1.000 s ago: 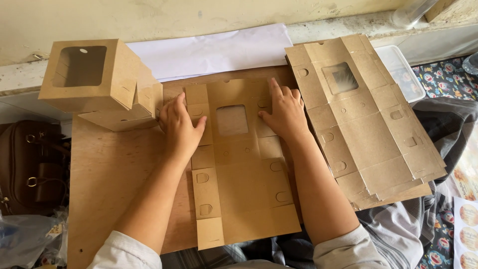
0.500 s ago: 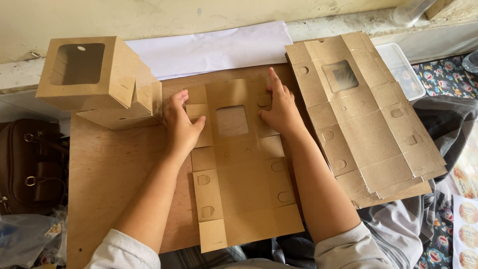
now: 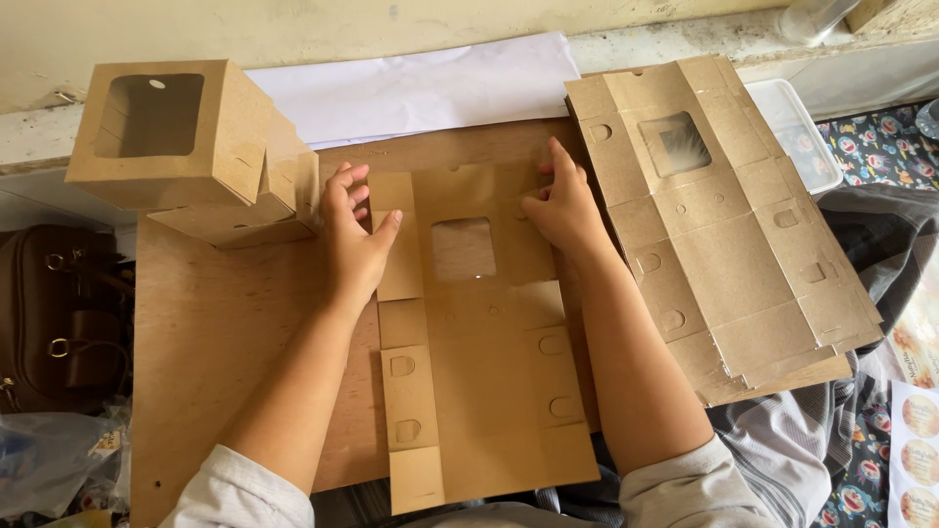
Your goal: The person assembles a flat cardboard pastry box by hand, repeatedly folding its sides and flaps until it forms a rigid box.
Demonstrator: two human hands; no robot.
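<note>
A flat, unfolded brown cardboard box blank (image 3: 474, 332) with a square window cut-out is laid in the middle of the frame on a wooden worktop (image 3: 230, 342). Its upper end is pressed at both side flaps. The left hand (image 3: 354, 240) is laid over the upper left flap, fingers spread and thumb angled inward, flat on the card and clamped on nothing. The right hand (image 3: 565, 207) is set on the upper right flap, fingers together and bent at the crease; whether the flap's edge is pinched cannot be told.

The step in hand is judged to be the creasing of the side flaps beside the window panel. The next move would seem to call for both flaps to be raised evenly along their scored lines, with the panel kept flat.

To the right of the frame, a stack of flat blanks (image 3: 724, 225) is spread at an angle, partly over the worktop's edge. At upper left, a finished windowed box (image 3: 176, 132) is seen on top of other folded boxes. White paper (image 3: 421, 88) is laid along the top, against a pale wall ledge. A brown bag (image 3: 59, 323) is seen at the left edge, patterned cloth (image 3: 871, 147) and round stickers (image 3: 919, 440) at the right.
</note>
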